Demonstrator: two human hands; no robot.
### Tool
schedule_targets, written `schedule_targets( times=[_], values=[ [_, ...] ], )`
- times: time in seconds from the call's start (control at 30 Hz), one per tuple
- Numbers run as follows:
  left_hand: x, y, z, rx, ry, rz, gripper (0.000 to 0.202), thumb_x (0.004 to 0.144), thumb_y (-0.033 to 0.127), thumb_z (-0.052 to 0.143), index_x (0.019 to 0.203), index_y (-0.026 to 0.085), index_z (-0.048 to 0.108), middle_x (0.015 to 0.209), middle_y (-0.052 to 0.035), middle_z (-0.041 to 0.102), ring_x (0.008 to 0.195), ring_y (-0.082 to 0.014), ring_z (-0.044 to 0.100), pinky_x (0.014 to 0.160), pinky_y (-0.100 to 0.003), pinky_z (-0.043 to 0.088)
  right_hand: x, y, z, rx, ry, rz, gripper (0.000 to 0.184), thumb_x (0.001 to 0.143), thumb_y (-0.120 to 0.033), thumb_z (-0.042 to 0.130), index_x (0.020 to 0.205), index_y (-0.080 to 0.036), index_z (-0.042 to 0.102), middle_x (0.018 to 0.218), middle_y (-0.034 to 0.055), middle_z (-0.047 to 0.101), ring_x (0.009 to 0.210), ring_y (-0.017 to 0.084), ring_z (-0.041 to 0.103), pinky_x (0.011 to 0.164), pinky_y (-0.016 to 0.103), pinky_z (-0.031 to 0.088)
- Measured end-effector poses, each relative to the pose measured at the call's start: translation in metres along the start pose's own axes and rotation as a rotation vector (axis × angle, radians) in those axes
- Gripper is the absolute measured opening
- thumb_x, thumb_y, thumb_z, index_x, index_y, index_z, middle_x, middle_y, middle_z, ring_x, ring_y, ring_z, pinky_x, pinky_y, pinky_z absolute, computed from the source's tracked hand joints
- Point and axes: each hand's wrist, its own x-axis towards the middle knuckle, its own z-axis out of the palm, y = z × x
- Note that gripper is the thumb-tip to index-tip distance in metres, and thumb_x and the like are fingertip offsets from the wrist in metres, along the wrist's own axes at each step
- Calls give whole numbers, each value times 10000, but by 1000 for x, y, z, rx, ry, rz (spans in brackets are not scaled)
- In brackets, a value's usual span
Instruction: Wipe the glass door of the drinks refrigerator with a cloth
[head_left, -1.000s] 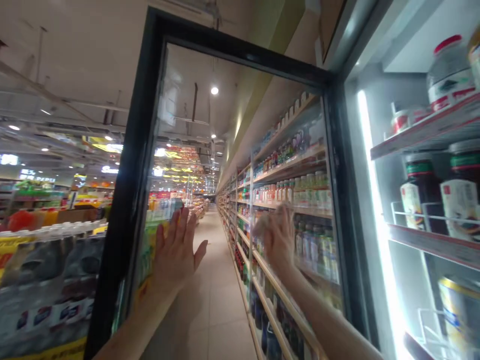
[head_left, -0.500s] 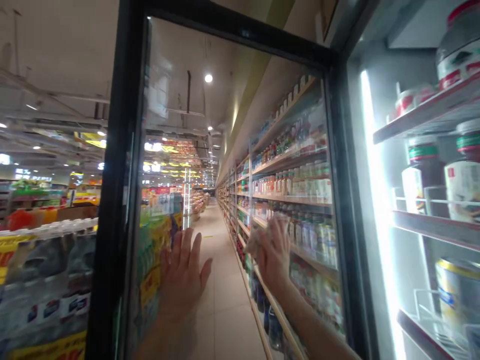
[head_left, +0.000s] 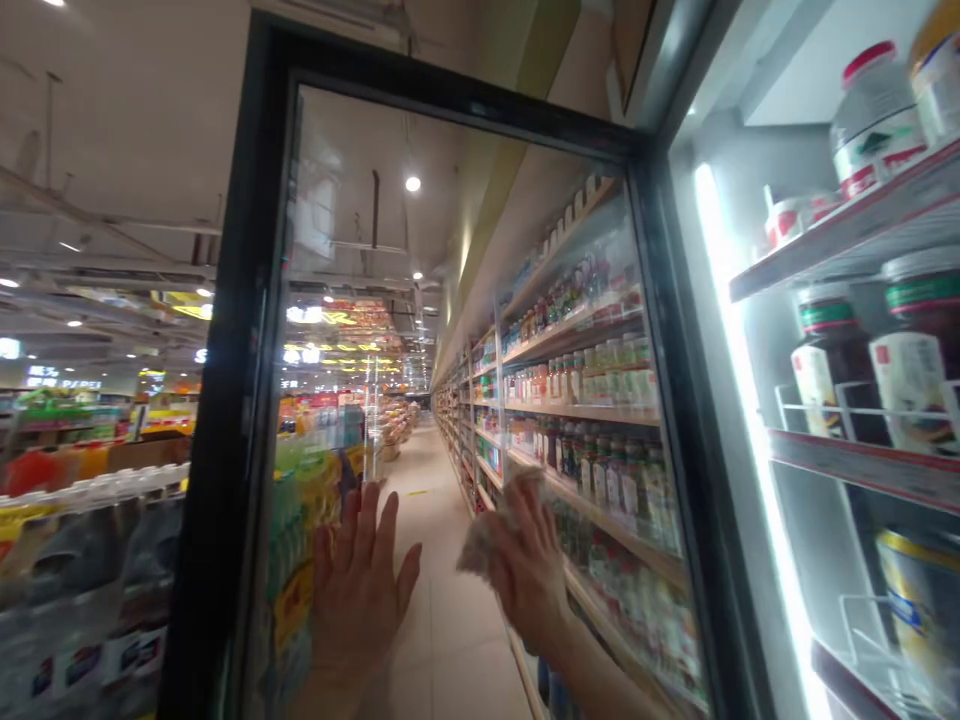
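Observation:
An open glass door (head_left: 465,85) with a black frame stands in front of me. My right hand (head_left: 529,570) presses a crumpled greyish cloth (head_left: 487,540) against its pane, right of the middle. The fingers lie over the cloth and hide part of it. My left hand (head_left: 360,560) is raised at the lower left of the pane, fingers spread and pointing up, nothing held. It looks dim, and I cannot tell on which side of the glass it is.
To the right a lit cooler holds shelves (head_left: 862,455) of bottles (head_left: 877,130) and a yellow-topped can (head_left: 911,590). Packs of bottles (head_left: 82,560) are stacked at the left. Through the pane show an aisle floor (head_left: 427,500) and long drink shelves.
My right hand and the cloth have moved down and to the left over the pane. My left hand has shifted slightly lower in view. The camera has tilted up a little.

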Motion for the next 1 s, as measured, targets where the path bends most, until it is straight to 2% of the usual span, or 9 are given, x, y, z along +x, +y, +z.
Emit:
schedule_targets(
  times=[0.1,0.23,0.3,0.5,0.6,0.7,0.77,0.93,1.0],
  values=[
    [0,-1,0,-8,12,-4,686,860,278,477,1452,195,141,1468,-121,275,1377,-269,212,1110,-525,167,-13,3,-4,-16,-36,-130,391,804,-227,503,1184,-305,551,1437,38,368,1339,305,306,1007,556,372],
    [-1,1,-1,-20,-21,-15,699,860,278,476,1454,205,116,1475,-117,259,1381,-273,192,1114,-537,145,-44,82,-31,-193,209,334,446,861,-204,408,1303,-232,460,1474,126,276,1347,332,281,997,627,327],
    [-2,2,-1,-18,-21,-17,699,862,282,477,1455,200,115,1477,-121,254,1381,-277,193,1114,-537,142,-48,91,-33,-214,278,486,483,871,-212,386,1353,-195,401,1486,157,230,1361,343,240,1002,642,304],
    [1,-3,0,-33,-18,-13,702,856,286,495,1453,202,135,1469,-124,281,1377,-274,212,1115,-518,154,-53,-10,-1,-67,-70,6,484,824,-171,462,1289,-307,466,1470,56,305,1347,327,285,999,587,361],
    [-1,-2,-3,-17,-25,-11,710,852,272,497,1454,197,128,1470,-126,280,1383,-271,195,1115,-522,155,-70,7,-8,-103,-46,6,457,828,-202,466,1268,-322,480,1472,64,300,1302,355,359,956,638,369],
    [-22,13,-6,-10,-59,-7,698,851,242,475,1454,184,130,1484,-118,240,1391,-273,154,1122,-518,140,-81,55,-25,-214,110,341,497,864,-242,406,1357,-295,380,1492,116,236,1330,384,293,932,695,329],
    [-47,29,-8,-25,-90,43,692,840,226,474,1451,173,155,1482,-105,242,1396,-257,126,1141,-484,100,-79,59,-29,-231,159,501,525,874,-250,387,1394,-288,319,1505,123,192,1361,374,222,955,697,294],
    [-92,55,-9,-97,-104,78,654,840,276,466,1438,190,216,1451,-73,326,1396,-227,143,1151,-444,61,-77,-24,-10,-45,-48,58,473,837,-172,455,1295,-288,454,1455,77,336,1354,295,279,1055,572,280],
    [-95,54,-7,-122,-101,60,635,851,292,446,1436,199,219,1448,-63,334,1394,-219,159,1148,-433,81,-87,-29,-8,-34,-94,-39,400,827,-157,465,1194,-294,546,1391,51,431,1325,278,341,1081,530,269]
  ],
)
